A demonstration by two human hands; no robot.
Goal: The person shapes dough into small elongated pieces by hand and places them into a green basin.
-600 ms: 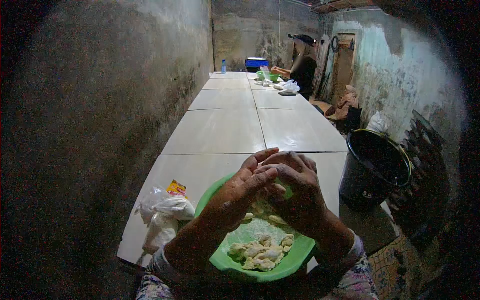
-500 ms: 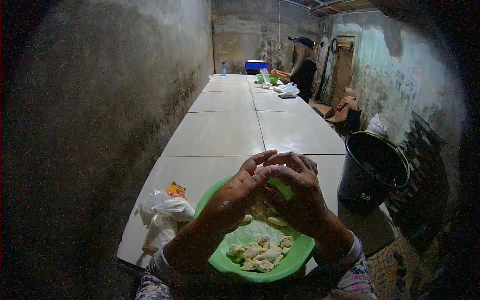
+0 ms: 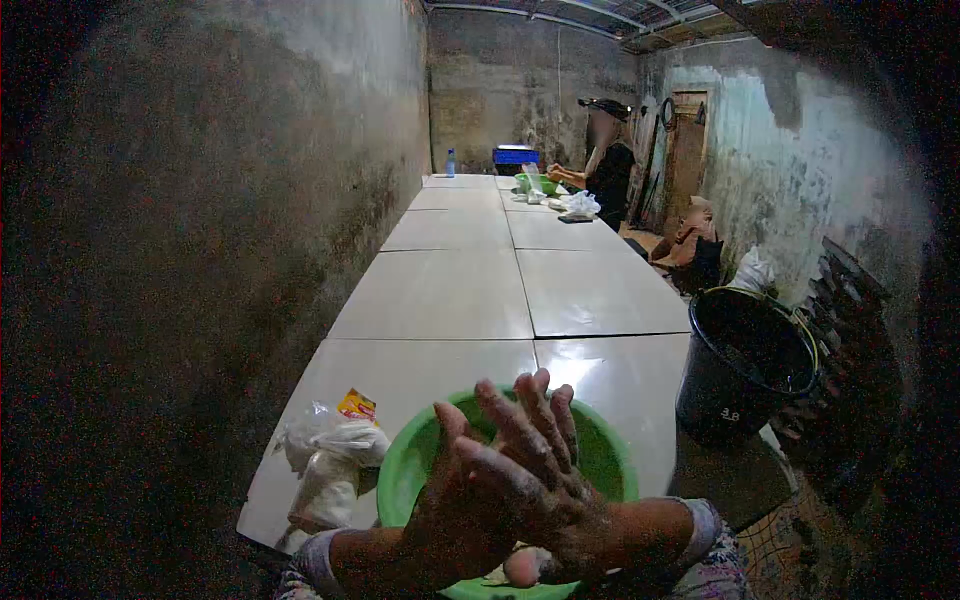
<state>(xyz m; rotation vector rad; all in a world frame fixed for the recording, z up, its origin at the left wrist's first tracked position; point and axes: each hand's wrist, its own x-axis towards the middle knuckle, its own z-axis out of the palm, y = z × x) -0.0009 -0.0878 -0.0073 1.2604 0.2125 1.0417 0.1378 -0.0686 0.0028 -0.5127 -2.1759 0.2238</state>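
My right hand (image 3: 545,465) lies across my left, its fingers stretched out and apart, streaked with white powder. Beneath it, my left hand (image 3: 450,515) is palm to palm with it; most of its fingers are covered. Whether anything sits between the palms is hidden. Both hands are over a green plastic basin (image 3: 400,470) on the table. A bit of pale dough (image 3: 497,575) shows below my hands; the rest of the basin's contents are blocked from sight.
Left of the basin, plastic bags of white powder (image 3: 330,475) lie with a yellow-red packet (image 3: 357,405). A black bucket (image 3: 745,370) stands at the right table edge. Along the white tiled table (image 3: 440,290), a co-worker (image 3: 608,165) is at another green basin (image 3: 540,185).
My hands have come down and closer to me, from a raised fingertip-to-fingertip pose to one palm across the other. They now cover the dough lumps seen before. The view has tilted up slightly.
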